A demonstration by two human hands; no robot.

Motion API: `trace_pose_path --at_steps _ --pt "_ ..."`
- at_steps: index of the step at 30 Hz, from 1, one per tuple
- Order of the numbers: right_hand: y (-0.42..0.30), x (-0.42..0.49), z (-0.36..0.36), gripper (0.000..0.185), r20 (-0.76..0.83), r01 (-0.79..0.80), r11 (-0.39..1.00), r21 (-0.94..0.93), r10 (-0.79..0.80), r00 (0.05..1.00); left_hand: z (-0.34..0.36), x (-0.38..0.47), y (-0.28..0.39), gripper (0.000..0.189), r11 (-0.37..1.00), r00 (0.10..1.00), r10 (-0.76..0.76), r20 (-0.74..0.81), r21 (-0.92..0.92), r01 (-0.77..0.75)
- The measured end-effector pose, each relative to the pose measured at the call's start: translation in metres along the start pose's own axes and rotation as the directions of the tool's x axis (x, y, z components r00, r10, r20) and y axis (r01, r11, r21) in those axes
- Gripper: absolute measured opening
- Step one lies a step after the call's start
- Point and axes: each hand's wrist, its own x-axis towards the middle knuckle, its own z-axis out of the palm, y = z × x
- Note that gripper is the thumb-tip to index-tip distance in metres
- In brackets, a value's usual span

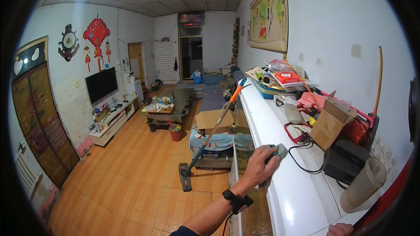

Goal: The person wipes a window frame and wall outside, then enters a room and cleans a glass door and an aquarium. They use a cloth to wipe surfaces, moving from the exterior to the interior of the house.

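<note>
My left hand (261, 165) is closed around a crumpled grey-teal cloth (281, 151). It is at the front edge of a long white glossy top (293, 190) of a cabinet-like unit, and a black strap device (237, 201) circles the wrist. Only some fingers of my right hand (340, 229) show at the bottom edge, by the near end of the white top; what they hold, if anything, is hidden. Beyond the cloth, a black cable (306, 171) curves over the top. A long-handled floor brush or mop (211, 132) leans against the unit's front, its head on the floor.
Along the wall side stand a plastic tumbler (363, 185), black boxes (344, 160), an open cardboard box (331, 126) and piled papers and bags (282, 77). A low table (164, 115), a red bin (176, 132) and a TV stand (113, 124) occupy the wood-look floor (128, 177).
</note>
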Motion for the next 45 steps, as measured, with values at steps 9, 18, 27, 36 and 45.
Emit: trace_pose_path --at_steps 9,18,27,36,45 --pt "0.002 0.002 0.006 0.04 -0.065 0.021 1.0 -0.019 -0.023 0.998 0.009 0.073 -0.057 0.036 0.981 0.987 -0.143 0.078 0.141 0.131" --pt "0.006 -0.003 0.007 0.04 -0.069 0.035 0.999 -0.002 -0.035 0.997 0.022 0.113 -0.086 0.032 0.951 0.987 -0.08 0.139 0.308 0.034" --pt "-0.001 0.0 -0.005 0.036 0.068 -0.053 0.999 -0.005 0.053 0.996 -0.008 0.03 -0.017 0.03 0.985 0.994 -0.007 0.109 0.17 -0.011" --pt "-0.002 -0.004 -0.008 0.026 0.13 -0.191 0.981 0.037 0.185 0.974 -0.029 -0.058 0.118 0.034 0.992 0.956 0.115 0.269 0.016 -0.124" --pt "0.0 -0.011 0.0 0.029 -0.02 -0.154 0.988 0.006 0.154 0.988 -0.031 -0.088 0.153 0.031 0.961 0.871 0.275 0.408 -0.102 -0.256"
